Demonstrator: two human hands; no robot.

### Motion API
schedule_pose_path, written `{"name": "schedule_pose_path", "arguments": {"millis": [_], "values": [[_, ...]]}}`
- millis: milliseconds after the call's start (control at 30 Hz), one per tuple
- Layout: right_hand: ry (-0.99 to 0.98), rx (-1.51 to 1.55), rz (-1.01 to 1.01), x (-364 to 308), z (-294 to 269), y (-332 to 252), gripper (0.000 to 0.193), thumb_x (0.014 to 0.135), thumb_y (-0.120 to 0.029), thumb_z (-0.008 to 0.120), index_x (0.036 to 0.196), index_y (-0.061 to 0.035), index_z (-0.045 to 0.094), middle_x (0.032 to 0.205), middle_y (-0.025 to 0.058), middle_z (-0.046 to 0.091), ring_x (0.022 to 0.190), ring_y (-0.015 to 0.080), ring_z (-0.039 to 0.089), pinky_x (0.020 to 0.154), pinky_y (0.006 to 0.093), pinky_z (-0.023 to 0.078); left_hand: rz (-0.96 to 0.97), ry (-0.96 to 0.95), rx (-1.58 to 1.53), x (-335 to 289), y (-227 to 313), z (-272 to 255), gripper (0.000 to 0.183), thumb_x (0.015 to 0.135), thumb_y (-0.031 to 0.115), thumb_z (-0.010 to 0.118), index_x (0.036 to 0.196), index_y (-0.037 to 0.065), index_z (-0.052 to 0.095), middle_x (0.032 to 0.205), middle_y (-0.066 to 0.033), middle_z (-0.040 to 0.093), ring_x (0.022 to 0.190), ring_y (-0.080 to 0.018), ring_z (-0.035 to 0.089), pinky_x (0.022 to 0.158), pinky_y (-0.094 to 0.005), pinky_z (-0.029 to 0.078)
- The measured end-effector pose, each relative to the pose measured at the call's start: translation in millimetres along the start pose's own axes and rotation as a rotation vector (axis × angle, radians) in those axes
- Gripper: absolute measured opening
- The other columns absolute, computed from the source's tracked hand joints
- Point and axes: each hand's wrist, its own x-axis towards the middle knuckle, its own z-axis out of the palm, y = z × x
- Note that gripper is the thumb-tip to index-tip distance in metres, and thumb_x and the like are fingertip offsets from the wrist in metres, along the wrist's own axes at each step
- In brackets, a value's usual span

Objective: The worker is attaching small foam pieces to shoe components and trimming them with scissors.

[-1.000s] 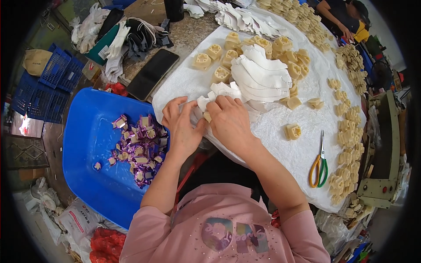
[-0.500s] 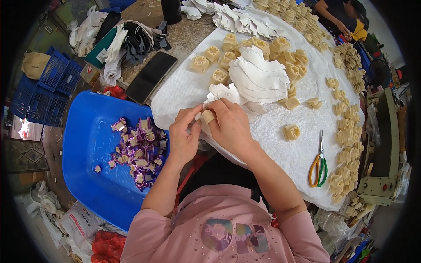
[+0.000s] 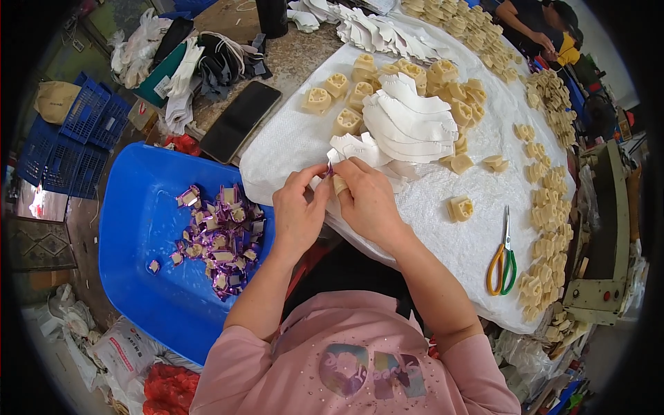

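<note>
My left hand (image 3: 299,213) and my right hand (image 3: 373,204) meet at the near edge of a white cloth. Their fingertips are pinched together on a small white-and-purple piece (image 3: 330,169), mostly hidden by the fingers. A tan wrap (image 3: 340,185) circles a finger of my right hand. Just beyond the fingers lie a few loose white cut sheets (image 3: 360,148). Behind them, a fanned stack of white cut sheets (image 3: 408,124) rests among cream-coloured moulded blocks (image 3: 317,100). One single block (image 3: 459,208) sits to the right of my right hand.
A blue tub (image 3: 138,270) at left contains purple-wrapped blocks (image 3: 221,238). Beside it lies a black phone (image 3: 242,117). Scissors (image 3: 507,259) with orange and green handles lie at right, near rows of cream blocks (image 3: 550,235). Another person (image 3: 536,31) sits at the far right.
Both hands have shifted slightly to the right, and my left fingers have closed in toward my right. A purple bit now shows between the fingertips.
</note>
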Motion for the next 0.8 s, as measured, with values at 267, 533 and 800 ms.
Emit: {"name": "schedule_pose_path", "arguments": {"millis": [267,533,800], "values": [[0.055,0.02,-0.01,-6.4,2.7,3.8,0.014,0.073,-0.002,0.055,0.087,-0.0004,0.056,0.078,0.015,0.055,0.071,0.0363,0.057,0.062,0.0459,0.045,0.103,0.108,0.132,6.6,-4.0,7.9,0.01,0.085,0.007,0.058,0.091,-0.001,0.061,0.081,-0.0183,0.061,0.067,-0.0309,0.059,0.06,-0.0374,0.046],[0.263,0.203,0.239,-57.5,-20.7,25.9,0.015,0.076,-0.005,0.053,0.091,-0.001,0.057,0.081,0.0127,0.055,0.076,0.0272,0.053,0.068,0.0339,0.042,0.127,0.202,0.168,6.2,-15.5,18.0,0.007,0.086,0.004,0.055,0.088,-0.003,0.053,0.078,-0.0189,0.058,0.07,-0.037,0.058,0.062,-0.041,0.045],[0.877,0.891,0.344,-105.9,-69.3,49.3,0.015,0.085,-0.007,0.047,0.095,0.0016,0.054,0.1,0.008,0.052,0.093,0.0138,0.049,0.088,0.0286,0.038,0.284,0.234,0.311,0.0,-24.0,19.7,0.011,0.085,0.001,0.056,0.096,-0.002,0.055,0.084,-0.0181,0.059,0.076,-0.0331,0.059,0.065,-0.0386,0.047]]}}
